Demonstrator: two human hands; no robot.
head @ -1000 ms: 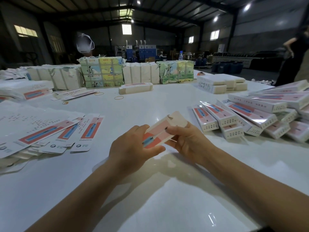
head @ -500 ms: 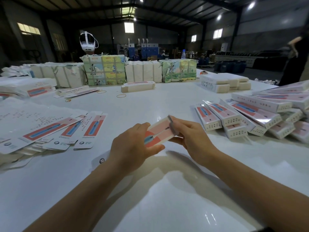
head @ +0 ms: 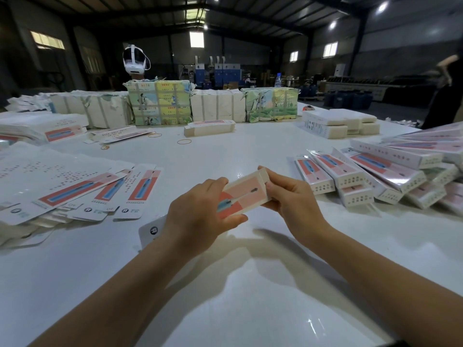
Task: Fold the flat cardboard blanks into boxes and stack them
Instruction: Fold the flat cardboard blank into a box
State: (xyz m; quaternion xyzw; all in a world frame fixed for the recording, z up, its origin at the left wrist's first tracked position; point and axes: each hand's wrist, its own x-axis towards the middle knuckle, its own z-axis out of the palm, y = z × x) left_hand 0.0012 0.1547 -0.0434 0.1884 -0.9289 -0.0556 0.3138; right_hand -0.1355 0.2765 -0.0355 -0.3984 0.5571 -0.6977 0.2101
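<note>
both hands are gripping one pink box (head: pixel 241 195) above the white table (head: pixel 225 284): left hand (head: pixel 198 219) is curling round its near end, right hand (head: pixel 290 196) is pinching its far end. flat blanks (head: pixel 105 191) are lying left of the hands, folded boxes (head: pixel 363 176) are piling up to the right.

Flat blanks (head: pixel 75 191) left — folded boxes (head: pixel 370 179) right, on table (head: pixel 225 296).

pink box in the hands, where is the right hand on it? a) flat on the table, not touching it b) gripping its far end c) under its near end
b: the right hand grips the far end of the pink box, while the left hand holds the near end.
</note>
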